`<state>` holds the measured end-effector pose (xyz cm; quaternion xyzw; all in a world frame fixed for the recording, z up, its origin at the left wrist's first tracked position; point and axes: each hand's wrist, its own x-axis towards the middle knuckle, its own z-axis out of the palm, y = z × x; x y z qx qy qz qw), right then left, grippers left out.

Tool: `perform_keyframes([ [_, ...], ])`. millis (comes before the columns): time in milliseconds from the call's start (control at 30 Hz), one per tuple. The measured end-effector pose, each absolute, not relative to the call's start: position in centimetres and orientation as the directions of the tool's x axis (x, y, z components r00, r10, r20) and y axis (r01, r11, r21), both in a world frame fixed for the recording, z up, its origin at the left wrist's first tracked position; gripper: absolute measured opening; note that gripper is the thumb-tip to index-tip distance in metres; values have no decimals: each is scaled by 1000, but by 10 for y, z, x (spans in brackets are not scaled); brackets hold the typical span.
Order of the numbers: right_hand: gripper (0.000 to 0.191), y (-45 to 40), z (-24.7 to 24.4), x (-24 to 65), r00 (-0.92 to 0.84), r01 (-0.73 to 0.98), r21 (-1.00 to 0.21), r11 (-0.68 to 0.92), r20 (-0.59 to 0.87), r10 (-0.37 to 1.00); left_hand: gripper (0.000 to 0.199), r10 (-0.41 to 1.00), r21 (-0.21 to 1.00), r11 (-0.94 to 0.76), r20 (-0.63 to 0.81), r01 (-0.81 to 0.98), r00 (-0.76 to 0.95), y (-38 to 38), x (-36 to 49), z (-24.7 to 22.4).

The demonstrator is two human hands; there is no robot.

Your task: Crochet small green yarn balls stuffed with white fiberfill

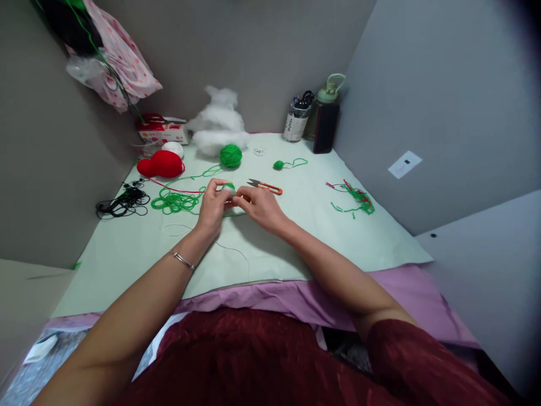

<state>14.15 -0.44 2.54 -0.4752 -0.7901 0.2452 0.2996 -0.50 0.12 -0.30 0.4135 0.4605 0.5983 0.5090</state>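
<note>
Green and white, the small piece [229, 186] sits up between my 2 hands, near the middle of the table [296, 242]. Left hand [211, 210]: pinching it, thumb against fingers. Right hand [265, 210]: fingertips bunched at the piece's right side; can't tell if they grip its edge, a strand or some tool, too small to see. Step in hand, my read: close fingertip work on this 1 piece, stitching or shaping. Next move seems to call for a steady left pinch and a fine right-hand pull, no slack catching. Orange-handled snips [271, 188] lie just beyond my right hand, neither hand on them. Loose green yarn [177, 203] is heaped left of my left hand, green ball [230, 156] behind; a thin pale thread [235, 248] trails nearer me, could snag.
</note>
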Motion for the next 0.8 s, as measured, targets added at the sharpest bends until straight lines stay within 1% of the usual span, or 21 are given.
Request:
perform_keyframes([
  [67, 16, 1, 27, 148, -325, 591, -664, 457, 322, 889, 26, 990, 973, -60, 29, -224, -140, 1, -6, -2],
  [100, 16, 3, 29, 151, -301, 556, -680, 478, 371, 878, 26, 991, 974, -58, 29, -221, -132, 1, -6, -1],
  [133, 17, 4, 30, 152, -285, 487, -718, 498, 409, 867, 26, 993, 975, -56, 30, -217, -118, 0, -6, -1],
  [167, 20, 4, 32, 153, -283, 380, -774, 506, 423, 861, 26, 994, 976, -54, 33, -213, -101, 0, -6, -1],
  [200, 23, 4, 34, 154, -296, 248, -839, 485, 411, 862, 26, 996, 977, -53, 37, -209, -83, 0, -5, -1],
  [267, 27, 4, 36, 153, -344, -7, -940, 342, 323, 882, 25, 997, 978, -57, 47, -201, -56, -1, -5, -1],
  [300, 29, 4, 37, 153, -354, -88, -964, 249, 264, 897, 25, 997, 978, -63, 54, -198, -53, -1, -4, -1],
  [333, 30, 5, 36, 153, -342, -131, -977, 171, 207, 917, 25, 997, 978, -71, 61, -197, -56, -1, -4, -1],
  [400, 37, 10, 33, 154, -271, -126, -987, 97, 129, 954, 25, 995, 977, -87, 75, -196, -68, -1, -4, -2],
  [467, 43, 14, 27, 155, -243, -35, -994, 103, 108, 964, 25, 994, 976, -100, 88, -195, -69, -1, -5, -3],
  [567, 43, 17, 18, 155, -397, 145, -970, 197, 125, 909, 27, 994, 975, -104, 97, -195, -41, -1, -4, -4],
  [633, 49, 17, 14, 153, -457, 207, -945, 254, 136, 879, 30, 995, 975, -100, 99, -200, -16, -1, -3, -6],
  [800, 46, 19, 12, 149, -385, 249, -932, 264, 155, 910, 38, 993, 968, -73, 92, -239, 71, -4, -3, -4],
])
